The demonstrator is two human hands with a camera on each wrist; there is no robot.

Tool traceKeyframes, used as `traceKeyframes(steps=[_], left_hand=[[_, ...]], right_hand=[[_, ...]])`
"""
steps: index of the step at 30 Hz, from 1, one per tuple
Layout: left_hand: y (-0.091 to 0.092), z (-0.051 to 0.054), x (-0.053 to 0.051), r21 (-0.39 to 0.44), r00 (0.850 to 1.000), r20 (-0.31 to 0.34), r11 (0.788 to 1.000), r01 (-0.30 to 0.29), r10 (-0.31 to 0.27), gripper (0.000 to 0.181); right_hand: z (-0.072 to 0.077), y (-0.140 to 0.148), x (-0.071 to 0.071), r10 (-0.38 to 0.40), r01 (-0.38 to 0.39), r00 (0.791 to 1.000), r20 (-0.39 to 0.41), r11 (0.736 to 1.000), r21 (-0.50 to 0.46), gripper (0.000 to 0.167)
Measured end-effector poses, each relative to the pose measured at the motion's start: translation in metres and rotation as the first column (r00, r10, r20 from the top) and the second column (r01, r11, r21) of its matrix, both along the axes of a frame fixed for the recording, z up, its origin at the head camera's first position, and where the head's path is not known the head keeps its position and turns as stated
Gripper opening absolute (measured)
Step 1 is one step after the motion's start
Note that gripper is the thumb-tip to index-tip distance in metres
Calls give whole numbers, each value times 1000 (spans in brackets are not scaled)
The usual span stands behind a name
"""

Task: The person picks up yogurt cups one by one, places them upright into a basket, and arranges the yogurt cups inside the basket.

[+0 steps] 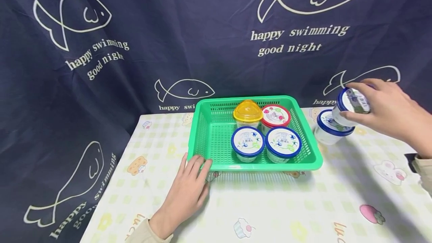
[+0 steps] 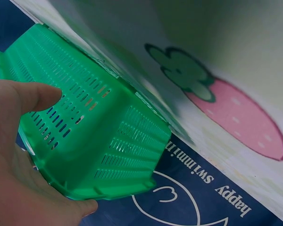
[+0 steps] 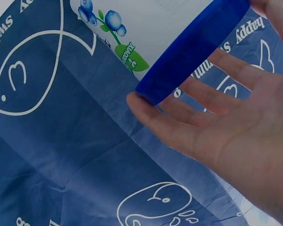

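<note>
My right hand (image 1: 391, 108) grips a white tub with a blue lid (image 1: 347, 110) by its lid edge, and the tub is tilted. Blueberries are printed on that tub's side, seen in the right wrist view. It overlaps another blue-lidded tub (image 1: 332, 128) on the table; whether they touch I cannot tell. At the near left corner of a green basket (image 1: 253, 167), my left hand (image 1: 187, 190) holds the rim, fingers over it and thumb against the outer wall. Inside the basket are two blue-lidded tubs (image 1: 248, 141), a red-lidded tub (image 1: 275, 116) and a yellow-lidded cup (image 1: 248, 111).
The basket stands on a table with a patterned cloth (image 1: 270, 205). Behind the table and to its left hangs a dark blue curtain (image 1: 189, 40) with white fish drawings. The tub outside the basket stands close to the basket's right side.
</note>
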State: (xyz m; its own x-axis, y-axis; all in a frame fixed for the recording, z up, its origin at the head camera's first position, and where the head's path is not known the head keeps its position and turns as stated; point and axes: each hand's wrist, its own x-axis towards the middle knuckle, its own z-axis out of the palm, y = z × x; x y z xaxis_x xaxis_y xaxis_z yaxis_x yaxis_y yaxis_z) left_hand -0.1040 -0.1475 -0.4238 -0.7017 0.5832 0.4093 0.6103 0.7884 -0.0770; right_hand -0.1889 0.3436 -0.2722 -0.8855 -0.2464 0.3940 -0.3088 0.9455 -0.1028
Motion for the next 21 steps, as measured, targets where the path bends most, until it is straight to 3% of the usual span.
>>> traceKeyframes(steps=[11, 21], left_hand=[[1, 0, 0, 9, 1000, -4, 1000, 3, -3, 70], [1, 0, 0, 18, 1000, -3, 1000, 4, -4, 70]], right_hand=[[0, -14, -7, 92, -92, 995, -48, 996, 6, 71], [7, -32, -13, 123, -124, 991, -45, 992, -17, 74]])
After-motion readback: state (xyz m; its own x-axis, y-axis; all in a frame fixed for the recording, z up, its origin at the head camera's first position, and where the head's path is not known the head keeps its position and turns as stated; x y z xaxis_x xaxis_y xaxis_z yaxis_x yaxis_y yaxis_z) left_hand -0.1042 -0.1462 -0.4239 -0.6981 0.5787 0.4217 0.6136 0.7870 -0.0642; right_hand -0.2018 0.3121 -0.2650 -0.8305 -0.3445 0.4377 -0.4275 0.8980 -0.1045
